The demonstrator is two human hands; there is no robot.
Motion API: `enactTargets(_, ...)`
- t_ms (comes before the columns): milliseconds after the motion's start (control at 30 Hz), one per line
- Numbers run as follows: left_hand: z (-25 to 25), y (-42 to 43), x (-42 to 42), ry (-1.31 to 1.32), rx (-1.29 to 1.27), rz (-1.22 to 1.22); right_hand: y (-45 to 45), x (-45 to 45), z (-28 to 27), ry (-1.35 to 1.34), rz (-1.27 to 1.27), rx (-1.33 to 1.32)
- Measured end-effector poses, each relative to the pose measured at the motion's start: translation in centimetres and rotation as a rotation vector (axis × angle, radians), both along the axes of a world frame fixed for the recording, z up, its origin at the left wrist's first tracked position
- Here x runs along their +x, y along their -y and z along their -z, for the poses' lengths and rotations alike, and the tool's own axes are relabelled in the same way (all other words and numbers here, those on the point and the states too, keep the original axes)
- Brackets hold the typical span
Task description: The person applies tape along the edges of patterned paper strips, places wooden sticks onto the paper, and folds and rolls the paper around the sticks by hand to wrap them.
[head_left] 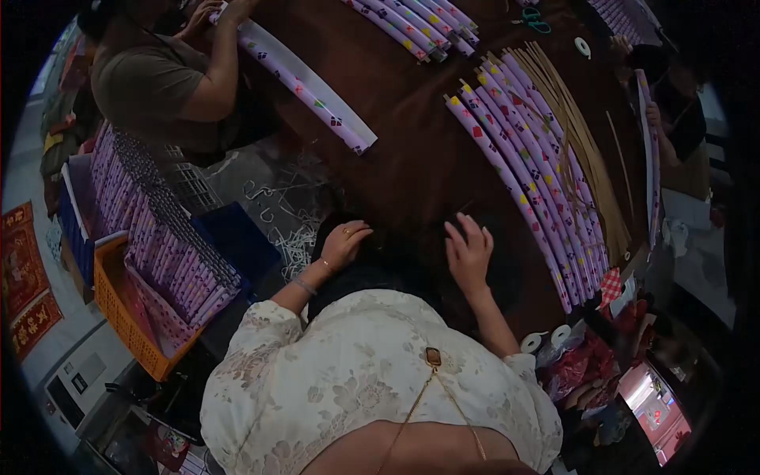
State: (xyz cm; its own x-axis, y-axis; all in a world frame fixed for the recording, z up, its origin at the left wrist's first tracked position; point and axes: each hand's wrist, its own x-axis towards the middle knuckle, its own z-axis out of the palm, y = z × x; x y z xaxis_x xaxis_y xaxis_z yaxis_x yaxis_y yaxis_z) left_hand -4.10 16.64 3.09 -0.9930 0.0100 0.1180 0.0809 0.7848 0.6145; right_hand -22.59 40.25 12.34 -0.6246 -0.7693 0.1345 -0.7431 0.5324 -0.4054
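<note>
My left hand (344, 244) rests over my dark lap at the near edge of the brown-covered table, its fingers loosely bent; I see nothing in it. At the table edge, my right hand (469, 253) has its fingers apart and holds nothing. Nearest to the right hand lies a row of long lilac rolls (507, 170) with a colourful printed pattern, sticks poking out at their far ends. Thin brown strips (586, 134) lie over and beside these rolls.
Across the table (380, 186), a person (170, 87) handles a partly unrolled lilac sheet (301, 87). More rolls (416, 28), green-handled scissors (536, 21) and a tape roll (583, 47) lie farther back. An orange crate (131, 317) and stacked rolls (154, 222) stand left. Another person's hand (652, 115) is right.
</note>
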Motion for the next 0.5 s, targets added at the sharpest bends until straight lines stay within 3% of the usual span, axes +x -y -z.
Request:
enactTargets(67,3.1,-0.2,2.5,0.518,0.018,-0.090,0.8,1.6,1.2,0.030,0.001,0.073)
enactTargets(167,9.9,-0.3,7.3,0.622,-0.065,-0.234,0.4,1.4,3.9,-0.085,0.021,0.089)
enactTargets(267,13.5,0.1,9.8,0.808,-0.192,-0.080,-0.2,1.6,6.3,-0.246,0.016,0.099)
enactTargets(433,13.2,0.6,10.4,0.797,-0.191,-0.041,-1.5,2.5,9.3,-0.477,-0.017,0.040)
enactTargets(500,14.2,0.9,11.4,0.658,-0.237,-0.094,-1.3,2.4,9.2,-0.484,-0.012,0.015)
